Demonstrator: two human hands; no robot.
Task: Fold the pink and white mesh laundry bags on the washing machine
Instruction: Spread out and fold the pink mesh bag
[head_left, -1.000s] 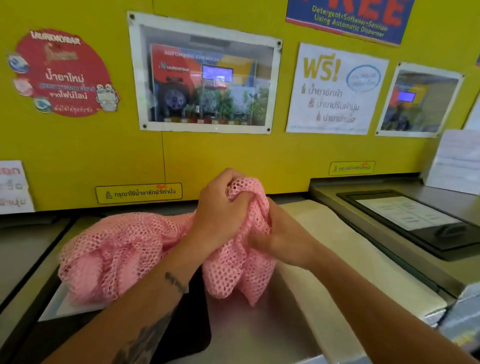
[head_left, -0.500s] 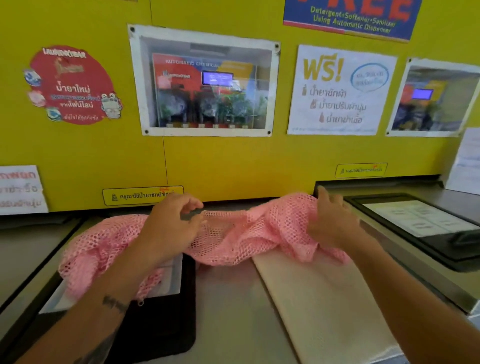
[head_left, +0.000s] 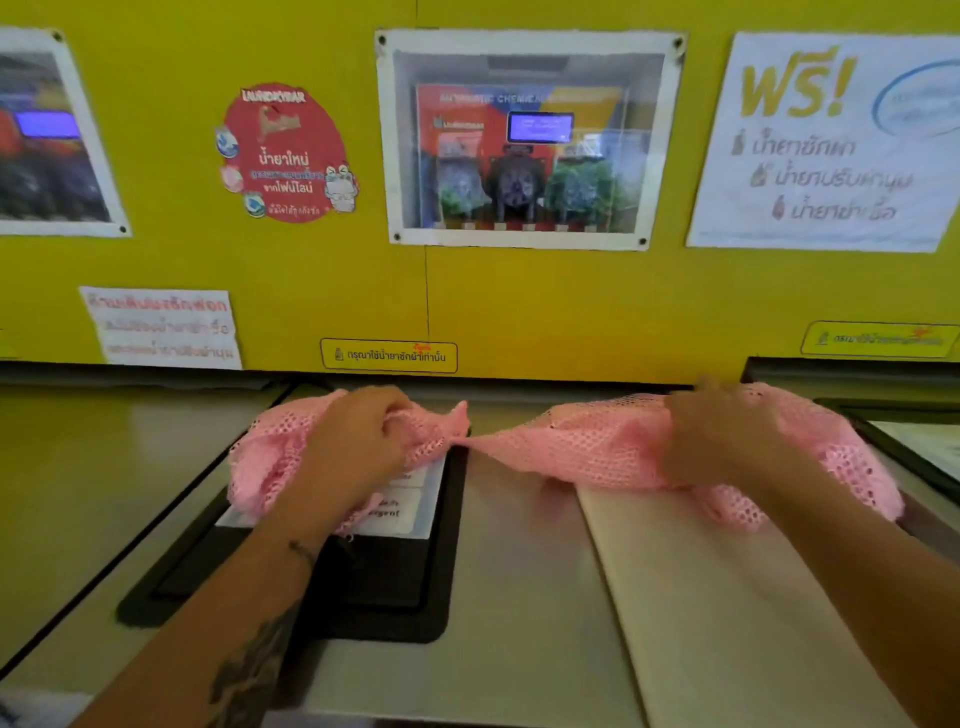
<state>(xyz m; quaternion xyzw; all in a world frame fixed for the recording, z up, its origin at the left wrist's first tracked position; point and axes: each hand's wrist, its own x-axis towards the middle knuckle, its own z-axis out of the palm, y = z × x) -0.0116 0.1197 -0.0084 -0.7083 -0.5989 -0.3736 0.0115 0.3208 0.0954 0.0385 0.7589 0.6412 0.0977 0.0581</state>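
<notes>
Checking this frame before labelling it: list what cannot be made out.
Head view only:
- White mesh bag: weave too faint to confirm.
- Right hand: motion-blurred, fingers unclear.
- Pink mesh bag: bunched, opening hidden.
- Black panel label: covered by left hand, blurred.

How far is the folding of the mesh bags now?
Done: nothing looks folded yet. In hand: the left hand and right hand each grip one end of the pink mesh bag, pulled out sideways over the washing machine top, its middle bunched and thin. Left: flatten and fold it. A pale sheet under it may be the white bag; I cannot tell.
</notes>
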